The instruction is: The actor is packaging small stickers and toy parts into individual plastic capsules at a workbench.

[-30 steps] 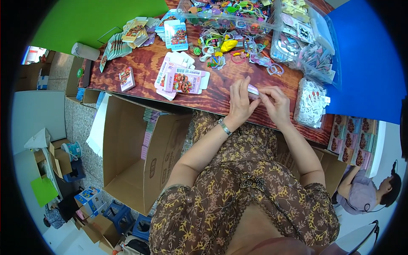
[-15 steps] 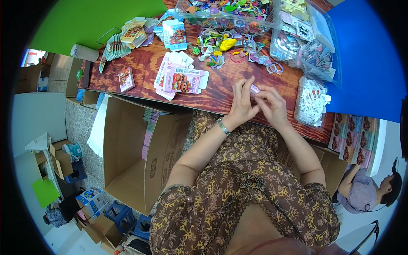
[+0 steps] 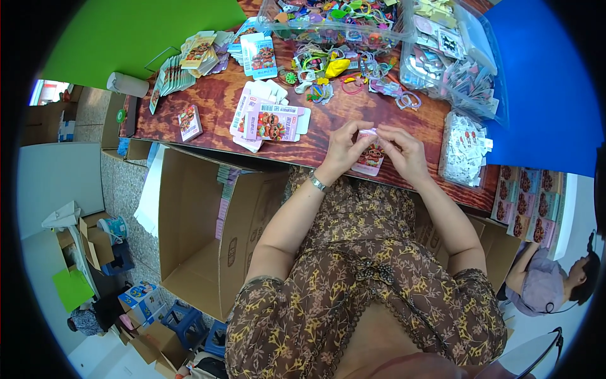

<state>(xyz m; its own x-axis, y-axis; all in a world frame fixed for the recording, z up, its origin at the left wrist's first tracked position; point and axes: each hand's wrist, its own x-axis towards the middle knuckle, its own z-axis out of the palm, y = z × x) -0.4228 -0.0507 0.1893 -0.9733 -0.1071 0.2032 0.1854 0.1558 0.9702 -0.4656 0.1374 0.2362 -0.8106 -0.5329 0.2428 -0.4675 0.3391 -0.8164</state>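
Note:
Both of my hands meet over the front edge of the wood-patterned table (image 3: 214, 110), around a small pink printed card box (image 3: 368, 161). My left hand (image 3: 346, 151) pinches its upper left side with thumb and fingers. On the upper right, my right hand (image 3: 404, 153) grips it with bent fingers. The box's printed face tilts up toward me, and its top end is partly hidden by my fingertips. Left of my hands lies a pile of flat pink card boxes (image 3: 276, 123). A small closed box (image 3: 189, 122) rests farther left.
Clear bins of colourful trinkets (image 3: 334, 28) and small cards (image 3: 451, 66) stand at the back. Loose hair ties and trinkets (image 3: 341, 68) lie before them. A clear bag of white packets (image 3: 463, 148) sits at right. An open carton (image 3: 189, 227) stands below the table's left.
The pink box has turned, so its printed face now shows below my fingers. My left hand has shifted slightly left and down; both hands stay on the box.

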